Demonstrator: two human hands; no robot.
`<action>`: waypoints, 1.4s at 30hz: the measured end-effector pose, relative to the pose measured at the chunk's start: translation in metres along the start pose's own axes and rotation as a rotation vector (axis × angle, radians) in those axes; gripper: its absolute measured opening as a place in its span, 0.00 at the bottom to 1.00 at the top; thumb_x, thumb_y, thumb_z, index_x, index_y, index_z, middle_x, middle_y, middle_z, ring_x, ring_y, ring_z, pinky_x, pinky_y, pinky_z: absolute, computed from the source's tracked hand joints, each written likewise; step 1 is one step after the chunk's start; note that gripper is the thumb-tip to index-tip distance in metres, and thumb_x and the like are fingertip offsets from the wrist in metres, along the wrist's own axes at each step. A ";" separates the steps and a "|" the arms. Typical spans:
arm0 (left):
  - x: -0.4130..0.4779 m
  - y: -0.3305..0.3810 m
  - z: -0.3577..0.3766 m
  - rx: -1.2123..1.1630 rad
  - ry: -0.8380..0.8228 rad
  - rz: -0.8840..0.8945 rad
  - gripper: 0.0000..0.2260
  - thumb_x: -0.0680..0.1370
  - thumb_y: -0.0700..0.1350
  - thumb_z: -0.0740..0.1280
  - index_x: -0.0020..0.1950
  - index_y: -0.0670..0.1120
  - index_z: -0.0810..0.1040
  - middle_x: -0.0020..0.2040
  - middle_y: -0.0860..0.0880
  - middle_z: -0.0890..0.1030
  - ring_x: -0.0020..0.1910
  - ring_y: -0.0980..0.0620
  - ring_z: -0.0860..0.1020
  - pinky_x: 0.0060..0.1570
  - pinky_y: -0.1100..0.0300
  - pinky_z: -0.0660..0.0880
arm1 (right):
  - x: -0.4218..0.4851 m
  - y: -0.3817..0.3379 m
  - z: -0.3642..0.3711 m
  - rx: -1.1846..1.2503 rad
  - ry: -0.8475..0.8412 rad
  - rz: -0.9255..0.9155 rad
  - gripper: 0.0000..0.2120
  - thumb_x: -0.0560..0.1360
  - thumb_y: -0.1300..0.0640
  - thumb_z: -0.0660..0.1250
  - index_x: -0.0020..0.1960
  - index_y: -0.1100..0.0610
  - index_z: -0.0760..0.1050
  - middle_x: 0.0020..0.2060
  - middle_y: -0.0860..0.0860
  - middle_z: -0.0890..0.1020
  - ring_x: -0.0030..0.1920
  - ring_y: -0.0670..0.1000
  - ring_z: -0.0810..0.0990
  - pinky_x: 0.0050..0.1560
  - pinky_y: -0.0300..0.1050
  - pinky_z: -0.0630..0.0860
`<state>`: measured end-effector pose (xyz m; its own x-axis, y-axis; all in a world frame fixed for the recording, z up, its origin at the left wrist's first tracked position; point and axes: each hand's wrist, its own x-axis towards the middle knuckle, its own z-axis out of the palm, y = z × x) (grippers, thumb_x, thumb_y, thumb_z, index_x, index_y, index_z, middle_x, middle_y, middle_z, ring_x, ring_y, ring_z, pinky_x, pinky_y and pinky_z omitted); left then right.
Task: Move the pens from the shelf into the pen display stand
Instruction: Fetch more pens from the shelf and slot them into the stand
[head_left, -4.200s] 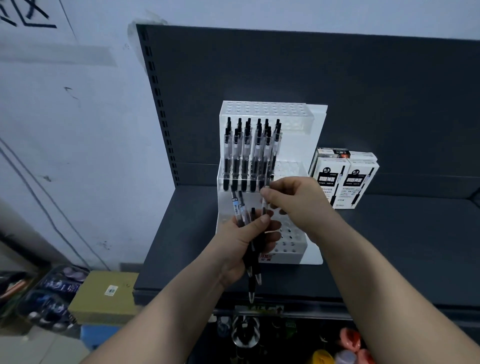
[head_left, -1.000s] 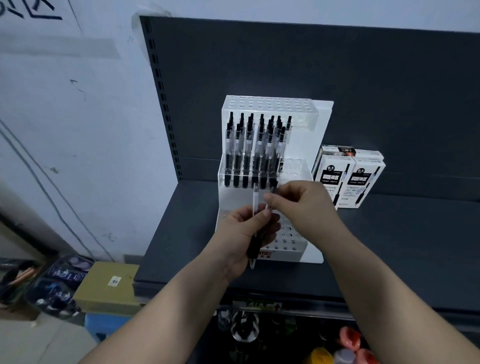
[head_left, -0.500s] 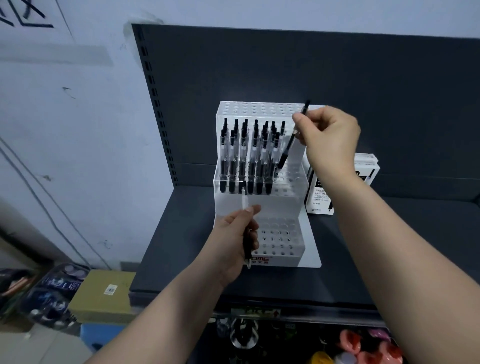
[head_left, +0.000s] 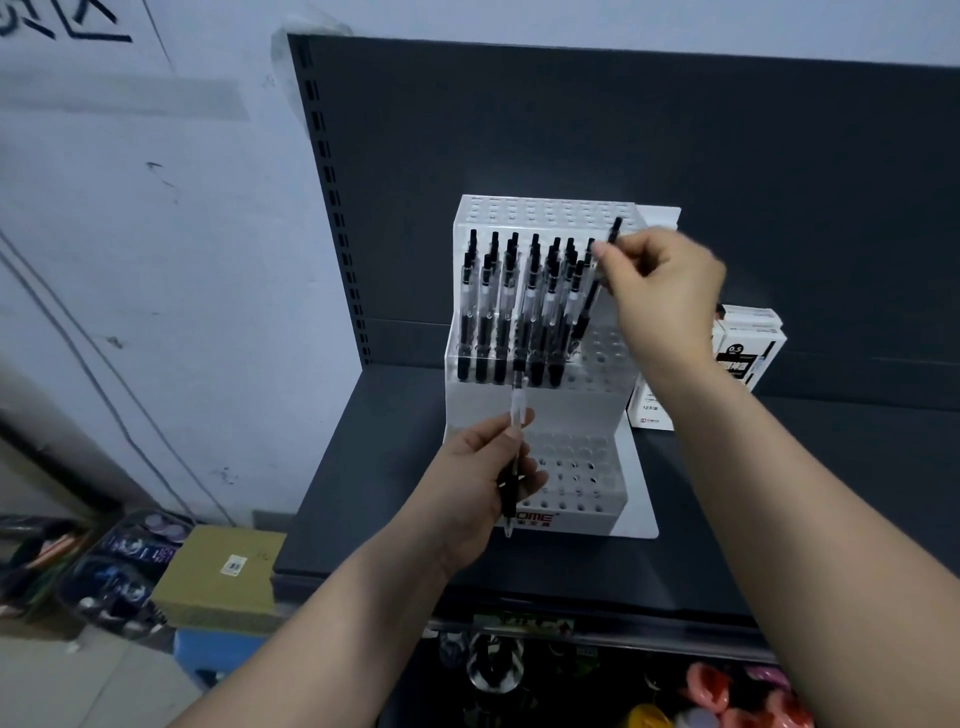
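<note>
Pen display stand (head_left: 571, 408): white, three stepped tiers of holes, standing on the dark grey shelf (head_left: 374, 467) against the back panel (head_left: 519, 130).
Top tier (head_left: 545, 213): rows of holes, no pens in them.
Middle tier: the standing pens (head_left: 530, 312) fill its left and centre, upright, black caps up, packed in close rows; the holes at its right end show open.
Bottom tier (head_left: 576, 478): open holes, red lettering on its front edge.
Right hand (head_left: 662, 291): raised at the stand's right side, thumb and fingers pinching the tilted pen (head_left: 587, 312) near its upper part.
Tilted pen: leans top-right to bottom-left, its lower end down at the middle tier just beside the last standing pens; whether the tip is in a hole cannot be told.
Left hand (head_left: 483, 483): lower, in front of the bottom tier, fingers wrapped round the upright pen (head_left: 517, 410).
Upright pen: clear barrel rising past the thumb, tip pointing down below the fingers.
Hands: well apart, each clamped on its own pen.
Pen boxes (head_left: 748, 353): white, upright on the shelf right of the stand, partly behind the right forearm.
Floor, lower left: a brown cardboard box (head_left: 218, 571).
</note>
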<state>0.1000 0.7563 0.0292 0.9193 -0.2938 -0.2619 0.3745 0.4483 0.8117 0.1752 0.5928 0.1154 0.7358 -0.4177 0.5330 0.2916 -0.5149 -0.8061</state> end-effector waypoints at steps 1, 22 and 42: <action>0.000 0.000 0.000 0.001 -0.004 0.001 0.10 0.80 0.38 0.60 0.57 0.41 0.79 0.35 0.49 0.73 0.33 0.54 0.74 0.42 0.59 0.80 | -0.004 0.005 0.003 -0.046 -0.037 0.013 0.07 0.73 0.53 0.70 0.38 0.55 0.79 0.31 0.47 0.80 0.33 0.43 0.77 0.40 0.40 0.76; 0.002 0.008 0.019 0.157 0.005 0.132 0.04 0.76 0.36 0.67 0.50 0.40 0.78 0.38 0.46 0.79 0.37 0.51 0.78 0.50 0.52 0.79 | -0.084 -0.005 -0.033 0.023 -0.454 0.236 0.05 0.70 0.52 0.74 0.42 0.52 0.81 0.35 0.49 0.84 0.36 0.45 0.81 0.39 0.41 0.79; 0.042 0.044 -0.053 1.393 0.362 0.933 0.16 0.74 0.38 0.69 0.62 0.44 0.77 0.57 0.48 0.81 0.57 0.47 0.77 0.57 0.60 0.69 | -0.022 -0.001 -0.009 0.017 -0.050 0.102 0.08 0.72 0.58 0.72 0.36 0.50 0.78 0.33 0.49 0.82 0.36 0.50 0.81 0.45 0.51 0.81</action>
<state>0.1614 0.8081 0.0267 0.8002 -0.1010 0.5912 -0.4630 -0.7306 0.5018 0.1528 0.5955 0.1067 0.7918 -0.4294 0.4345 0.2234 -0.4584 -0.8602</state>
